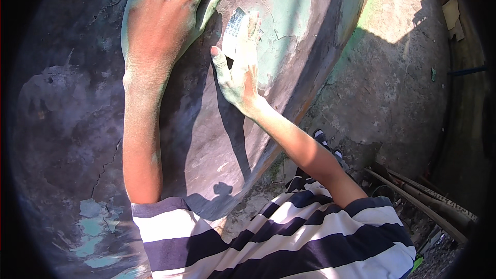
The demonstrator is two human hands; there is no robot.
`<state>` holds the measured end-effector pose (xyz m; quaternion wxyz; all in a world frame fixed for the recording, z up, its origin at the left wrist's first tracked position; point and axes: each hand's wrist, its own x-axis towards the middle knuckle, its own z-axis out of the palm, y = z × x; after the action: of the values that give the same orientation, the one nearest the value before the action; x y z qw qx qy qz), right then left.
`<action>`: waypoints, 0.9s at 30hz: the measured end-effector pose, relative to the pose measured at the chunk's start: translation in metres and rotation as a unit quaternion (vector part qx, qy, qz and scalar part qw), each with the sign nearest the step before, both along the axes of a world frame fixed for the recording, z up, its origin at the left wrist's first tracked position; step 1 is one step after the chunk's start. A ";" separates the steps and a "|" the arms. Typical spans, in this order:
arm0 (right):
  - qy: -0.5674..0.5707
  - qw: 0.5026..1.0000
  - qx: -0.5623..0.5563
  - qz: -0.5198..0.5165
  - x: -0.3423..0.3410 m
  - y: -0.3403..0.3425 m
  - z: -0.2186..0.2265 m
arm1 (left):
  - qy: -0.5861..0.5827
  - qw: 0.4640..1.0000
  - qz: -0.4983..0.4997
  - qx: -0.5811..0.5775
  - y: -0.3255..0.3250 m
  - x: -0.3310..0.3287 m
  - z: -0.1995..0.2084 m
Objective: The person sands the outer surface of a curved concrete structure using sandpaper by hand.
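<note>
My left hand (163,18) lies flat on the rough, patchy grey and pale-green wall (67,103), its fingers spread and their tips cut off at the upper edge. To its right, my right hand (244,64) holds a small pale sheet with bluish print, which looks like sandpaper (235,28), against the same wall. The thumb stands apart from the fingers, which press over the sheet's right side. The sheet's face against the wall is hidden. Pale greenish dust coats the fingers of both hands.
The wall's right edge (330,80) drops to a concrete floor (392,88). Wooden planks (421,201) lie at the lower right, close to my right side. My feet in dark sandals (320,137) show below my right forearm. Cracks and flaking paint (93,227) mark the lower left.
</note>
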<state>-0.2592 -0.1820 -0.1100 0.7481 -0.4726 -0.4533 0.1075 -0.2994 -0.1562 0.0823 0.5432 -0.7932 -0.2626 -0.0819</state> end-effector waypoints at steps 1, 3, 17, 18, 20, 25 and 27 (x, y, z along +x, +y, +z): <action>0.010 1.000 0.002 -0.003 0.001 0.006 0.002 | 0.002 1.000 -0.001 0.001 0.001 0.000 0.000; 0.021 1.000 0.001 -0.007 0.006 0.015 0.006 | 0.002 1.000 -0.002 0.000 0.003 0.001 0.000; 0.010 0.997 0.069 0.019 0.005 0.008 -0.025 | 0.025 1.000 0.001 -0.010 -0.001 0.002 0.005; 0.019 0.998 0.063 0.015 0.006 0.009 -0.024 | 0.027 1.000 0.003 -0.009 -0.002 0.003 0.007; 0.037 0.998 0.053 0.011 0.005 0.010 -0.021 | 0.034 0.999 0.006 -0.010 -0.004 0.002 0.009; -0.007 0.999 0.033 0.016 -0.011 -0.027 -0.087 | -0.004 0.998 -0.052 -0.041 0.019 0.024 -0.020; 0.016 0.993 0.069 0.093 -0.048 -0.042 -0.083 | 0.009 1.000 -0.017 -0.023 -0.001 0.002 0.004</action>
<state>-0.3072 -0.2245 -0.1930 0.7732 -0.3737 -0.4893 0.1523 -0.2970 -0.1568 0.0859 0.5257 -0.8105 -0.2464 -0.0779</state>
